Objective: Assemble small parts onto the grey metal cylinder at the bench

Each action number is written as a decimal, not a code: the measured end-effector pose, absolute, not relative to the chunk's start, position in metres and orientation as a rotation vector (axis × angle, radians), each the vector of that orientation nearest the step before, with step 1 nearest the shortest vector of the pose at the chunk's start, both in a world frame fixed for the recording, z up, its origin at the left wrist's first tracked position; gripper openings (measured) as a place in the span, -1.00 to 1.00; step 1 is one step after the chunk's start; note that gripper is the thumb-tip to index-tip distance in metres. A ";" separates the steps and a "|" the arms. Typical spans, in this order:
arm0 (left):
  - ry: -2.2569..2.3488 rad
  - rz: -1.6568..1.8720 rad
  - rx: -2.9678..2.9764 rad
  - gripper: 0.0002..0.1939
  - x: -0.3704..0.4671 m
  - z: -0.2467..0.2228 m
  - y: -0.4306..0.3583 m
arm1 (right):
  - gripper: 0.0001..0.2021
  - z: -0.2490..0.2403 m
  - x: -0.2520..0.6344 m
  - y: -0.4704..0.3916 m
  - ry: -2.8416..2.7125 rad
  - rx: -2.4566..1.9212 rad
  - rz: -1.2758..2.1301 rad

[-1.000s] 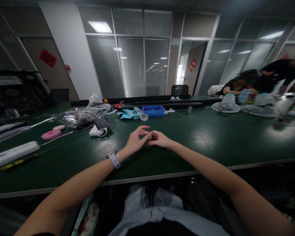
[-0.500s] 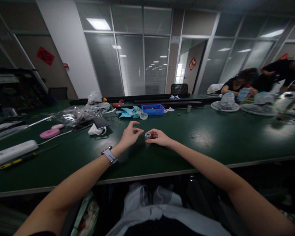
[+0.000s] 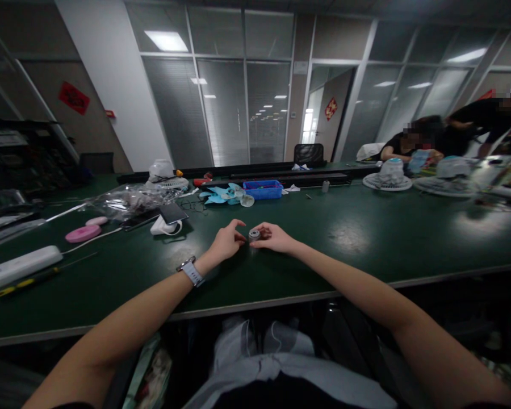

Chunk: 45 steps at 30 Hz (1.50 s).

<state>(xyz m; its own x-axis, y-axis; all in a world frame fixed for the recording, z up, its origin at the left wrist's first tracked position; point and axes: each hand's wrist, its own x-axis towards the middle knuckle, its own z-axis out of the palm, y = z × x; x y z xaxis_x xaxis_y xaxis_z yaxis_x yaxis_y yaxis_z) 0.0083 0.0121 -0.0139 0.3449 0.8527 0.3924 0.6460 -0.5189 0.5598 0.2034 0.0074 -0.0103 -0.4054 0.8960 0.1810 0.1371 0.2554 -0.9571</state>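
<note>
A small grey metal cylinder [image 3: 254,236] with a dark detail in its round top stands upright at the table's middle. My right hand [image 3: 273,237] holds it from the right, thumb in front and fingers behind. Just to its left is my left hand [image 3: 227,241], with a watch on the wrist. Its fingers are curved and apart, and nothing is in them. Whether its fingertips touch the cylinder I cannot tell.
Farther back on the green table [image 3: 298,272] lie blue fan blades [image 3: 222,195] and a blue basket [image 3: 262,190]. Left are a white charger [image 3: 162,226], a power strip [image 3: 23,267] and a yellow-black screwdriver [image 3: 23,284]. Fan parts [image 3: 389,176] and two people are at the right.
My left hand has come down and closer to the cylinder, its raised index finger now lower. My right hand keeps its hold on the cylinder. The view has shifted slightly.
</note>
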 end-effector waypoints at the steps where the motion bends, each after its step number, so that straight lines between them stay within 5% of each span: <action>1: 1.334 0.963 2.319 -0.51 0.008 -0.014 0.012 | -0.57 -0.011 0.204 0.008 -1.744 -0.952 1.218; 13: 1.392 0.933 2.369 -0.59 0.005 -0.014 0.014 | -0.57 -0.006 0.203 0.003 -1.741 -0.965 1.221; 22: 0.982 1.482 2.217 -0.70 0.022 0.008 -0.002 | -0.58 -0.012 0.204 0.008 -1.738 -0.928 1.220; 45: 0.858 1.256 2.307 -0.73 0.028 0.004 -0.009 | -0.59 -0.015 0.203 0.012 -1.771 -0.883 1.169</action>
<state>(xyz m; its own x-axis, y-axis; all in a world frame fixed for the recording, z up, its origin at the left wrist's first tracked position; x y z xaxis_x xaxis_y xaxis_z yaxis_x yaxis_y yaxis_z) 0.0281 -0.0089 0.0044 0.4152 0.6683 0.6172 0.3323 -0.7430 0.5810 0.2031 0.0123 -0.0153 -0.4191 0.8728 0.2502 0.1128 0.3234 -0.9395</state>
